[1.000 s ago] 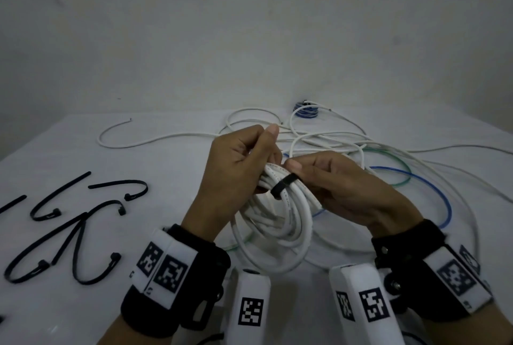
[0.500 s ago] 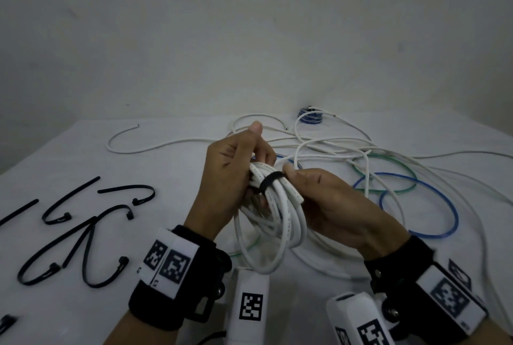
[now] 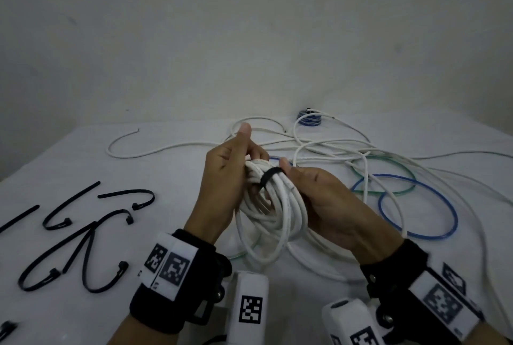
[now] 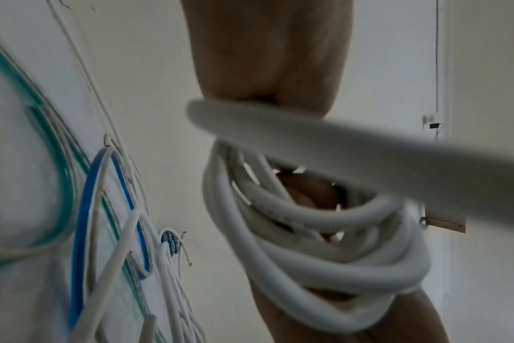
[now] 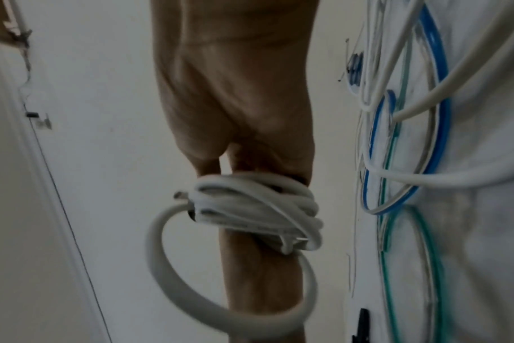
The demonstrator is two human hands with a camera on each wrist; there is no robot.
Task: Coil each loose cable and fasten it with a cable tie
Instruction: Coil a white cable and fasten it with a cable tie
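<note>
From the head view, my left hand (image 3: pixel 230 178) and right hand (image 3: pixel 319 200) both grip the white cable coil (image 3: pixel 273 211) between them, a black cable tie (image 3: pixel 268 175) looped over its top but, I judge, not cinched; loose white, blue and green cables (image 3: pixel 388 178) beyond my right hand and spare ties (image 3: pixel 83 233) left of my left hand remain. The left wrist view shows the coil (image 4: pixel 323 243) wrapped against my fingers, and in the right wrist view my fingers curl round the bundle (image 5: pixel 255 208). Since a second ago I have tilted the coil more upright and the tie sits nearer my left thumb.

A coiled white cable (image 3: pixel 277 206) sits between both hands; loose black plastic cable ties (image 3: pixel 83 233) lie left, tangled thin loose cables (image 3: pixel 388 178) right behind.
</note>
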